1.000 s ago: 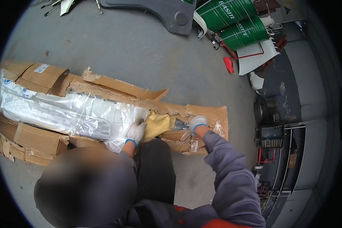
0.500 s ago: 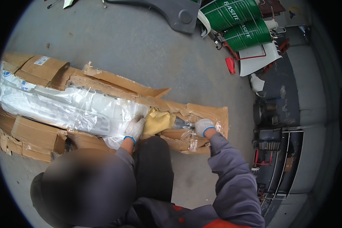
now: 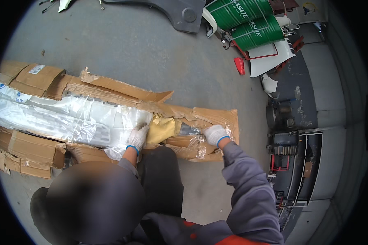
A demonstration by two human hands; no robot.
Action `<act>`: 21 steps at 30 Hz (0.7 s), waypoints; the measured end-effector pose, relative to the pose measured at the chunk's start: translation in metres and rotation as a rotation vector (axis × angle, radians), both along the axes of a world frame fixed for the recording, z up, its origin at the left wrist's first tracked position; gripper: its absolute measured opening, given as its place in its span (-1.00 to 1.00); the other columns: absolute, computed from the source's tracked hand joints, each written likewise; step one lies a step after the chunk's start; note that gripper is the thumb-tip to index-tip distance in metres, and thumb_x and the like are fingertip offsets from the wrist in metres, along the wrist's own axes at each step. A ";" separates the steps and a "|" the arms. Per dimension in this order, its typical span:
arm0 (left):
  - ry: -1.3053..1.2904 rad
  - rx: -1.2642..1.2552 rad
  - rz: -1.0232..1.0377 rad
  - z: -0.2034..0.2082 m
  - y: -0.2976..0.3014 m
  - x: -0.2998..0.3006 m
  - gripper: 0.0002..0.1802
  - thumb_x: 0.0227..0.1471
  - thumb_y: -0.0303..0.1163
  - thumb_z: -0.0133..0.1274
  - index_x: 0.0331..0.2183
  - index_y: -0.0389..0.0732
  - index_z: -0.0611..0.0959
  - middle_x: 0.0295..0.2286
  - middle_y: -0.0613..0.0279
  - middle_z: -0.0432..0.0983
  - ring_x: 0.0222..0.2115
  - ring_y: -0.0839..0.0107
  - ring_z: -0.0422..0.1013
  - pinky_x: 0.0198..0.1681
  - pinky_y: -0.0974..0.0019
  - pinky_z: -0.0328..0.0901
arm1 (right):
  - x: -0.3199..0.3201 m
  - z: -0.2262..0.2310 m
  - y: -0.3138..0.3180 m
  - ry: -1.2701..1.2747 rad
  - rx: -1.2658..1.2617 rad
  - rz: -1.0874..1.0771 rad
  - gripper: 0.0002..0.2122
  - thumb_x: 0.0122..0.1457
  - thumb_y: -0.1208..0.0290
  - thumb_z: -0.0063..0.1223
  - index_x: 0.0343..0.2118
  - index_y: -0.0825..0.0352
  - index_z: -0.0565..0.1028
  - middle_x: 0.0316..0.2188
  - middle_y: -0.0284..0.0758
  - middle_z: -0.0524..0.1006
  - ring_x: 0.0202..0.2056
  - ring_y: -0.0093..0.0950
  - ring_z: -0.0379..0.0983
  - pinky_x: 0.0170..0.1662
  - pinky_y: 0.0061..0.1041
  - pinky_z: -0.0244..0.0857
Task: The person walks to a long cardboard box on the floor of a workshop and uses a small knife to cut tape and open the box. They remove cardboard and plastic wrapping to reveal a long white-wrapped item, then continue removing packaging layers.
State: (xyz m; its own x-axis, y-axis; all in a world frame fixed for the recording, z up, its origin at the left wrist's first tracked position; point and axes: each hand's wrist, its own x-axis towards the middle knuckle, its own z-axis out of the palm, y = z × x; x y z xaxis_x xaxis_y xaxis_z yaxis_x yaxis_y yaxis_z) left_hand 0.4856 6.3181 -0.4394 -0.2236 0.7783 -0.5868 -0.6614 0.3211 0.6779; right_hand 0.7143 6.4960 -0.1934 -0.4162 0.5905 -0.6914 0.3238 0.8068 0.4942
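A long part wrapped in clear plastic (image 3: 86, 127) lies in a torn-open cardboard box (image 3: 229, 122) on the floor. My left hand (image 3: 138, 136), in a white knit glove with a blue cuff, rests on the right end of the wrapping, its fingers stretched out. Beside those fingertips is a crumpled yellow sheet (image 3: 161, 127), paper or cloth. A dark grey piece (image 3: 187, 130) shows past it, partly covered by clear film. At the box's right end, my gloved right hand (image 3: 215, 134) is closed; what its fingers hold is hidden.
Torn cardboard flaps (image 3: 37, 149) stick out along both sides of the box. Green drums (image 3: 257, 32) stand at the far right, with a red piece (image 3: 239, 65) and white panels nearby. A dark grey panel (image 3: 188, 16) lies at the back. Shelving (image 3: 308, 167) lines the right wall.
The view has shifted, so the scene sits a little further left. My right hand has turned slightly and shows more of its back. My left hand stays on the plastic.
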 end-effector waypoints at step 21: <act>-0.008 0.076 0.061 -0.010 -0.002 0.005 -0.53 0.18 -0.30 0.05 0.07 -0.34 0.52 -0.31 0.30 0.53 -0.36 0.50 0.40 -0.28 0.42 0.32 | -0.006 -0.014 0.000 -0.047 0.003 -0.001 -0.78 0.12 0.35 0.04 -0.28 0.24 0.69 -0.30 -0.14 0.68 -0.21 -0.16 0.64 -0.15 -0.17 0.50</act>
State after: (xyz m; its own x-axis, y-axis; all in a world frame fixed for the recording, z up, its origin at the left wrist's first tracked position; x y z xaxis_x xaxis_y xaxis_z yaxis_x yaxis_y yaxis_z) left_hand 0.4909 6.3159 -0.4490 -0.2677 0.8057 -0.5283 -0.6834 0.2277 0.6936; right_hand 0.7079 6.4962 -0.2071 -0.3830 0.5931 -0.7082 0.3006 0.8050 0.5116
